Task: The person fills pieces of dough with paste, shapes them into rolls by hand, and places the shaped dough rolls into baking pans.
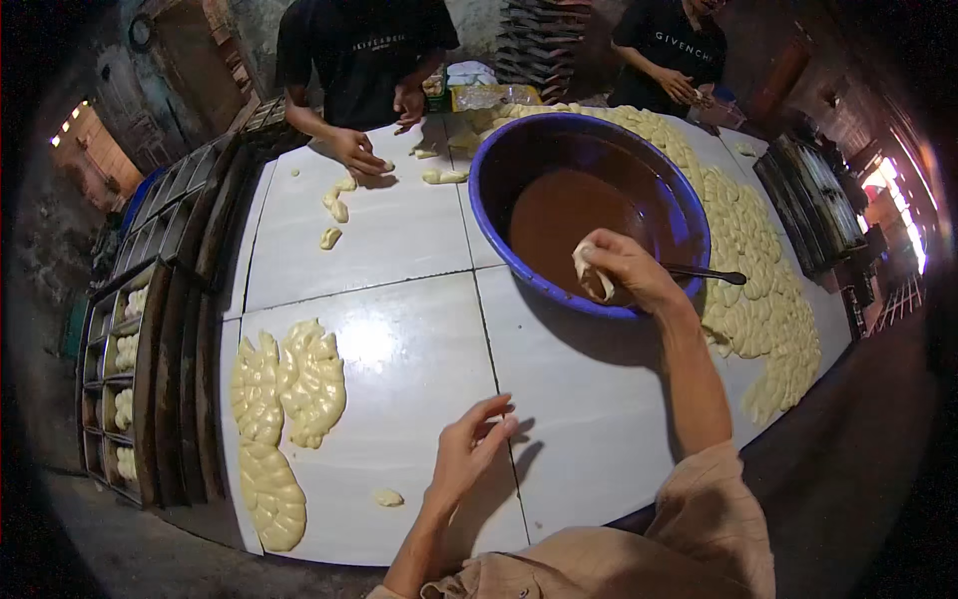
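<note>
Over the near rim of a large blue basin [486, 238], my right hand [631, 268] pinches a flattened piece of pale dough [594, 277]. Thick brown paste [569, 215] fills the lower part of the basin, and a dark spoon handle [714, 274] sticks out over its right rim, beside my right wrist. My left hand [469, 449] is empty above the white tiled table, its fingers apart and slightly bent. Left of it lies a small dough lump [388, 497]. Beyond that are flattened clusters of shiny dough [313, 384] near the table's left edge.
Many dough pieces [763, 299] cover the table's right side. Stacked metal tins [150, 379], some holding dough, stand at the left, with more tins [808, 205] at the right. Across the table [384, 319], one person's hand [357, 152] reaches toward dough strips; another person stands far right.
</note>
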The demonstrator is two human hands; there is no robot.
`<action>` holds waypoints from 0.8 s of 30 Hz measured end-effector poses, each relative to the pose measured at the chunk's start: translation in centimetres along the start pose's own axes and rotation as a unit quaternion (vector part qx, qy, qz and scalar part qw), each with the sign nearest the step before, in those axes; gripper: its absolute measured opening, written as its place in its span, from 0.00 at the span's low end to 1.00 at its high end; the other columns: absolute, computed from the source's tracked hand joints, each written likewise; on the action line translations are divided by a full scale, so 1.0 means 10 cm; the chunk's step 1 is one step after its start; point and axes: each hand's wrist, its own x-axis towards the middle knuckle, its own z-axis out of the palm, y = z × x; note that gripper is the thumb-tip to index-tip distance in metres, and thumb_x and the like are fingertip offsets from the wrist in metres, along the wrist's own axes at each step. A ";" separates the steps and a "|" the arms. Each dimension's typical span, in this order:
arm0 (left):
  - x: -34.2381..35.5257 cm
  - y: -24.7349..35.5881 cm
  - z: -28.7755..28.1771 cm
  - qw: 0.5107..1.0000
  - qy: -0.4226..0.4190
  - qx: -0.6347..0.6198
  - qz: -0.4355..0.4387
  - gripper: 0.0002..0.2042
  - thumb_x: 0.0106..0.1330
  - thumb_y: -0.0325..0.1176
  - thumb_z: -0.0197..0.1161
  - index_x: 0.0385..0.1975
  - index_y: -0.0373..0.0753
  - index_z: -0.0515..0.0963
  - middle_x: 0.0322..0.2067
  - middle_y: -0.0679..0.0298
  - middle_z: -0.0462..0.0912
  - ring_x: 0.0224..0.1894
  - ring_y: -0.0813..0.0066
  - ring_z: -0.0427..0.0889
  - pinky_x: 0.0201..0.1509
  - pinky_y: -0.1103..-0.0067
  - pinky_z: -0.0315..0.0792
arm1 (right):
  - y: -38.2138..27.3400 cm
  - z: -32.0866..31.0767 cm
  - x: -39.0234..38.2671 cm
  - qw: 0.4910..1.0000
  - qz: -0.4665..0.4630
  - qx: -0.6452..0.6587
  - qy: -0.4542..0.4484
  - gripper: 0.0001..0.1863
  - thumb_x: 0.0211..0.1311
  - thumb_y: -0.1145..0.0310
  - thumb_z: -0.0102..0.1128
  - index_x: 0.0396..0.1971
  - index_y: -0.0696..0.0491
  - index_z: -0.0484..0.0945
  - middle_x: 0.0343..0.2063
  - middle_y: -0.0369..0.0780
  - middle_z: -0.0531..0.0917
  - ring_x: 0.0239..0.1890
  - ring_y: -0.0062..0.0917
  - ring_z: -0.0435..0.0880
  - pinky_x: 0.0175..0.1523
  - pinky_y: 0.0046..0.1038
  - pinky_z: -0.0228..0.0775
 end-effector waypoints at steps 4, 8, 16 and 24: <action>0.36 0.31 0.24 0.989 -0.017 -0.134 0.056 0.22 0.74 0.41 0.56 0.62 0.34 0.69 0.57 0.54 0.77 0.57 0.66 0.79 0.56 0.69 0.77 | -0.14 0.55 -0.19 0.950 -0.101 0.282 0.081 0.11 0.70 0.63 0.59 0.43 0.53 0.72 0.31 0.36 0.82 0.30 0.15 0.83 0.30 0.17 0.75; 0.35 0.51 0.52 0.926 -0.007 -0.374 0.040 0.22 0.76 0.45 0.51 0.60 0.35 0.72 0.53 0.57 0.79 0.54 0.68 0.80 0.55 0.70 0.77 | -0.08 1.14 -0.53 0.916 -0.116 0.378 0.060 0.09 0.70 0.67 0.58 0.44 0.53 0.71 0.34 0.38 0.83 0.33 0.18 0.84 0.34 0.19 0.79; 0.24 0.08 0.12 0.917 0.148 -0.370 0.033 0.15 0.70 0.37 0.63 0.49 0.33 0.78 0.38 0.61 0.84 0.39 0.77 0.83 0.48 0.79 0.79 | 0.31 1.77 -0.76 0.967 -0.190 0.130 0.106 0.17 0.60 0.71 0.67 0.48 0.55 0.75 0.60 0.43 0.69 0.55 0.27 0.77 0.56 0.29 0.75; 0.17 0.08 0.18 0.932 0.240 -0.234 0.137 0.16 0.66 0.31 0.67 0.49 0.29 0.80 0.39 0.60 0.85 0.38 0.79 0.83 0.43 0.84 0.77 | 0.46 2.20 -0.69 0.904 -0.265 -0.171 0.289 0.09 0.62 0.75 0.63 0.42 0.57 0.82 0.44 0.41 0.80 0.44 0.26 0.80 0.45 0.29 0.75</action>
